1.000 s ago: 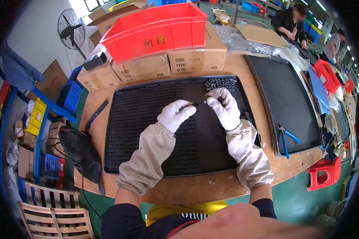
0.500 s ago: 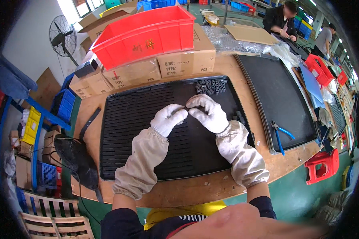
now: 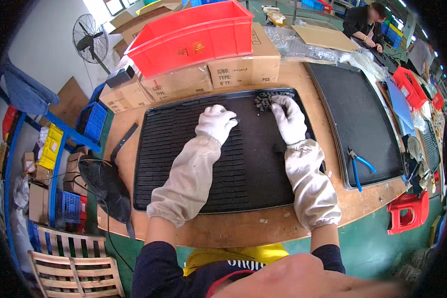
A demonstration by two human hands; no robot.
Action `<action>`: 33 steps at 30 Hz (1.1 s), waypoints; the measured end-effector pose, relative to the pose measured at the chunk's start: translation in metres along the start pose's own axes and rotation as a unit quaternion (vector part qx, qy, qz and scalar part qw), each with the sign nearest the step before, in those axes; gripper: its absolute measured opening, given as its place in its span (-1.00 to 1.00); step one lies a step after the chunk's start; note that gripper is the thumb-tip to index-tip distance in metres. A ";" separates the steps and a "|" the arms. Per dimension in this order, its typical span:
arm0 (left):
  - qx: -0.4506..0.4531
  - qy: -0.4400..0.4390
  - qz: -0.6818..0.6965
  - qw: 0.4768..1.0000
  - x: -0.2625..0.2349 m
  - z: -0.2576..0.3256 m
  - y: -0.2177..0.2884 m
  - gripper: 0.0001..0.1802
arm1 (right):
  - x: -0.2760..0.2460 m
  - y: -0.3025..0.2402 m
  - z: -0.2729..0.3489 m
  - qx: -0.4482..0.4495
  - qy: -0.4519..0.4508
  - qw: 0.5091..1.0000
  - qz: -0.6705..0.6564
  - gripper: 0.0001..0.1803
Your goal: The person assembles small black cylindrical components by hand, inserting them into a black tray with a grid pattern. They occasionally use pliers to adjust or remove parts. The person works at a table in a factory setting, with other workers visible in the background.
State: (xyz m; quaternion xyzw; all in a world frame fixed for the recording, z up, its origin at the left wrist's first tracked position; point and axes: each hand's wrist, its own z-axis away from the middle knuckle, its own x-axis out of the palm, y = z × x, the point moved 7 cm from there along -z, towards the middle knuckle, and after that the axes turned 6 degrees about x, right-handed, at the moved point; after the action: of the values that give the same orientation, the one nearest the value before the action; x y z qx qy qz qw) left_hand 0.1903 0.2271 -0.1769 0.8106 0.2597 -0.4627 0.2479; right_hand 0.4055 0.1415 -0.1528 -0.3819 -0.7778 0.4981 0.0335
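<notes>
My left hand (image 3: 216,122), in a white glove, rests over the rows of small black strips (image 3: 188,149) on the black tray (image 3: 265,174). Its fingers are curled closed near the right ends of the rows; whatever they pinch is hidden. My right hand (image 3: 289,118), gloved alike, reaches to the pile of short black tube-like pieces (image 3: 264,101) in the tray's far right corner. Its thumb and fingers are a little apart at the pile's edge, with no held piece visible. A few dark pieces beside my right wrist are partly hidden.
Behind the tray, a red bin (image 3: 193,42) stands on cardboard boxes (image 3: 243,67). Blue-handled pliers (image 3: 358,166) lie on another black tray (image 3: 357,114) at right. A black mesh item (image 3: 104,186) hangs over the table's left edge. Another person (image 3: 365,27) works at the far right.
My hands, together over the tray before, have parted. The right one has moved away to the pile at the far right; the left has shifted to the row ends. The view has tilted slightly.
</notes>
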 end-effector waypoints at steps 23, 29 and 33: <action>0.249 -0.233 -0.047 0.939 0.079 0.005 0.146 -0.69 | -0.020 0.059 -0.013 -0.002 0.070 0.981 0.178 -0.74; 0.141 -0.099 0.032 0.985 0.039 0.007 0.119 -0.85 | 0.013 0.067 -0.007 -0.049 -0.079 0.942 0.324 -0.65; 0.042 0.047 0.424 0.903 -0.001 0.026 0.089 -0.75 | 0.016 0.077 -0.006 -0.032 -0.115 0.922 0.368 -0.65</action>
State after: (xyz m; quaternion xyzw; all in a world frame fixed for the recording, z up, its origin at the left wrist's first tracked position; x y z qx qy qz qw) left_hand 0.2317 0.1441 -0.1730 0.8743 -0.1171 -0.2858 0.3745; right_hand 0.4397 0.1724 -0.2174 -0.5823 -0.5967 0.4903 -0.2539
